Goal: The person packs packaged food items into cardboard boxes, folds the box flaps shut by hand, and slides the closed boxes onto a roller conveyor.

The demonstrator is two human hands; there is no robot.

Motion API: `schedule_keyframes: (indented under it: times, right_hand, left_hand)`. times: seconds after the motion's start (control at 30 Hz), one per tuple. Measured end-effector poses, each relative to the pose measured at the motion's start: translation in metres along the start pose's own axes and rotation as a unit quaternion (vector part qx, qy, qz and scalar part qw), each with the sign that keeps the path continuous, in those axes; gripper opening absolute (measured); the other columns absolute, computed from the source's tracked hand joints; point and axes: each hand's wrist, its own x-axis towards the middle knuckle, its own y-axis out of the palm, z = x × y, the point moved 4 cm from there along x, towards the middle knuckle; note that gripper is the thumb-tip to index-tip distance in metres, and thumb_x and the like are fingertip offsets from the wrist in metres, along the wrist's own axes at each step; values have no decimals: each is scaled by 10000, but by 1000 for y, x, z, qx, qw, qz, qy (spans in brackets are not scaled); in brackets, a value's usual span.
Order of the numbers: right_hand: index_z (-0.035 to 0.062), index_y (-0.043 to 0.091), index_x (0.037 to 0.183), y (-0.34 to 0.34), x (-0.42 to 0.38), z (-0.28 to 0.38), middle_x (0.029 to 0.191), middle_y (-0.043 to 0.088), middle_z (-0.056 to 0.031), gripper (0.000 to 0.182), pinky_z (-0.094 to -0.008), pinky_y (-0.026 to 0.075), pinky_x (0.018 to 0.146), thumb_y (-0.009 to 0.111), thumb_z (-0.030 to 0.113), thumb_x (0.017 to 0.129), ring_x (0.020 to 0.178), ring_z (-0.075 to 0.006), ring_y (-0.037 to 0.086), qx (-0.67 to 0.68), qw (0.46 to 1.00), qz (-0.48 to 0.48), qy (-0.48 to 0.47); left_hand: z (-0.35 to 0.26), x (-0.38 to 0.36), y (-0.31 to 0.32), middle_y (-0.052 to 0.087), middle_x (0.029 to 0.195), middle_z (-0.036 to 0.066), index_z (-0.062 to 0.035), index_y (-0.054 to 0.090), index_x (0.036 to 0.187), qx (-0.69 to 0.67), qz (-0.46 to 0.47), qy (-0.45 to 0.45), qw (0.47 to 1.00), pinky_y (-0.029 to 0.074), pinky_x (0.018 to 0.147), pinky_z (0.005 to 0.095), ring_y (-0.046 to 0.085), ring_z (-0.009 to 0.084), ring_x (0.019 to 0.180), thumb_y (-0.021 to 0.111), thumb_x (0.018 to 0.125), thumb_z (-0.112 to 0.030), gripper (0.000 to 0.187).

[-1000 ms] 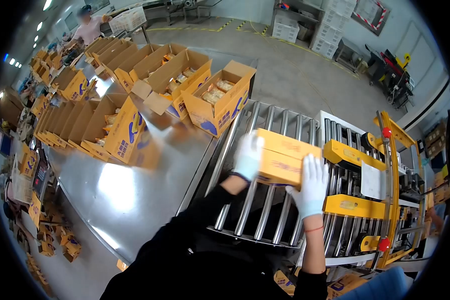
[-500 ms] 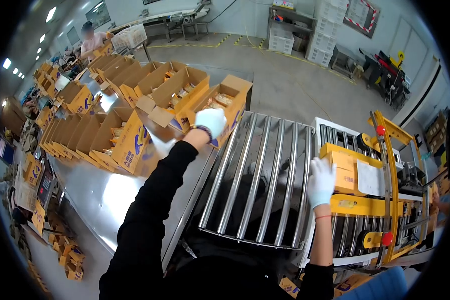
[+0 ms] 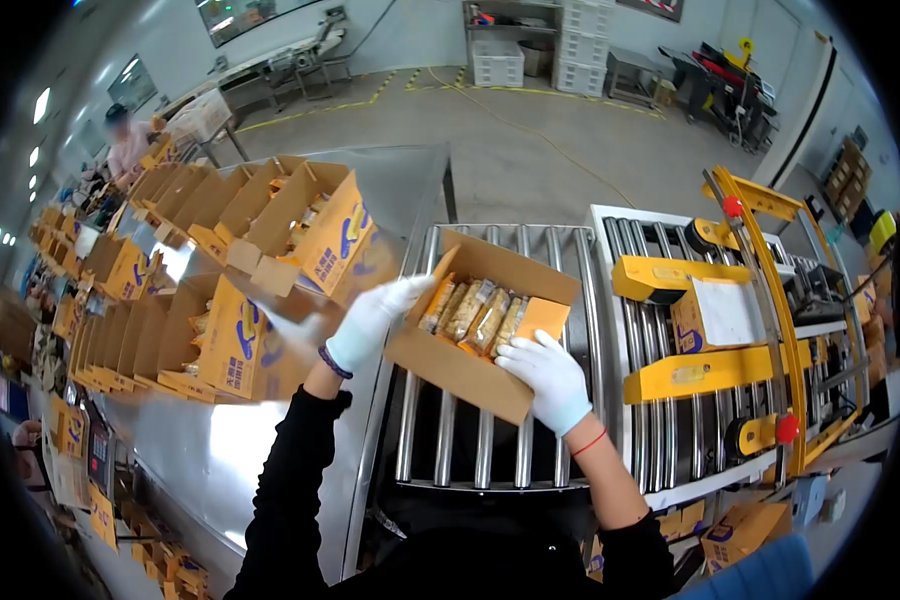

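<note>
An open cardboard box [image 3: 470, 375] with several clear-wrapped snack packs [image 3: 480, 315] inside sits slightly turned on the steel roller conveyor [image 3: 485, 450], its flaps raised. My left hand [image 3: 378, 318], in a white glove, has its fingers stretched out against the box's left side. On the right, my gloved right hand [image 3: 548, 380] grips the near right corner and flap of the same box. Its fingertips lie over the flap, and its far side is hidden. To the right, a box with a white sheet on top [image 3: 705, 318] stands between the yellow guides of the sealing machine [image 3: 705, 375].
Rows of open filled boxes [image 3: 310, 235] stand on the metal table [image 3: 170, 450] to my left. The machine's yellow frame [image 3: 785, 330] rises beyond the rollers. White crates [image 3: 580, 50] are stacked at the back wall. A person [image 3: 128, 150] works at the far left.
The nearest filled box has come from the table onto the rollers. My left hand moved down with it; my right hand came left from the machine onto it. The sheet-topped box moved further into the machine.
</note>
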Motion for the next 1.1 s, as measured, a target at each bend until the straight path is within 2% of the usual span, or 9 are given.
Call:
schedule_keyframes:
  times: [0.1, 0.2, 0.33, 0.47, 0.63, 0.77, 0.9, 1.0, 1.1]
  right_hand:
    - [91, 783, 1076, -28, 14, -10, 1012, 777, -87, 329, -332, 561, 954, 769, 375, 910, 1014, -275, 734, 283, 943, 73, 157]
    - [128, 673, 1342, -18, 27, -32, 1268, 711, -126, 540, -375, 539, 1003, 792, 379, 879, 1145, -303, 688, 133, 975, 40, 173]
    - [30, 445, 1506, -41, 62, -22, 1547, 455, -169, 926, -522, 310, 1209, 861, 341, 740, 1453, -357, 381, -192, 972, -4, 137]
    - [48, 421, 1536, -19, 12, -1, 1541, 470, -157, 1017, -523, 284, 1233, 899, 354, 692, 1428, -348, 427, -99, 975, 122, 159]
    - [-2, 395, 1537, -16, -1, -40, 1542, 466, -196, 1034, -509, 255, 1252, 893, 340, 697, 1447, -368, 421, -185, 964, 76, 178]
    - [-17, 381, 1538, -15, 7, -76, 1546, 454, -210, 947, -500, 251, 1251, 792, 415, 803, 1468, -392, 390, -226, 955, 43, 190]
    - [-20, 405, 1518, -36, -14, -96, 1522, 473, -218, 805, -493, 265, 1243, 707, 347, 869, 1449, -385, 410, -212, 954, 3, 214]
    - [4, 541, 1424, -43, -28, -109, 1545, 466, -191, 576, -489, 276, 1239, 631, 194, 888, 1463, -356, 393, -221, 947, -38, 229]
    - [46, 655, 1291, -51, -40, -122, 1549, 474, -167, 417, -489, 279, 1237, 620, 149, 888, 1463, -350, 396, -219, 949, -25, 227]
  left_hand:
    - [-10, 18, 29, 703, 1295, 138, -42, 680, 1300, 219, 73, 58, 971, 486, 1041, 336, 649, 283, 1207, 514, 1092, -304, 374]
    - [10, 65, 49, 642, 867, 143, -38, 700, 966, 389, -33, 255, 884, 498, 841, 456, 597, 348, 895, 629, 987, -338, 310]
    - [26, 73, 63, 645, 1043, 144, 29, 646, 1179, 388, -221, 178, 877, 506, 923, 432, 613, 337, 990, 794, 888, -323, 480]
    - [103, 69, 53, 658, 1297, 124, 65, 547, 1401, -131, -61, -44, 989, 501, 1031, 326, 618, 181, 1195, 728, 984, -231, 542]
    - [69, 77, 124, 686, 1202, 120, 67, 588, 1320, -136, -133, 10, 982, 554, 918, 316, 660, 162, 1074, 613, 1036, -171, 371]
    - [87, 48, 199, 617, 1361, 134, 48, 530, 1450, -226, 201, -106, 947, 483, 1073, 336, 589, 213, 1261, 655, 1030, -215, 510]
    - [52, 63, 66, 557, 1445, 196, 35, 491, 1477, 156, -47, 44, 986, 414, 1141, 398, 540, 313, 1330, 731, 947, -194, 626]
    - [51, 65, -104, 517, 1489, 258, 52, 443, 1499, 485, -330, 166, 793, 359, 1191, 448, 492, 399, 1382, 765, 896, -139, 710]
    - [144, 67, -226, 577, 1419, 270, -15, 509, 1461, 560, -252, -89, 784, 468, 1068, 478, 584, 433, 1268, 687, 972, -238, 566]
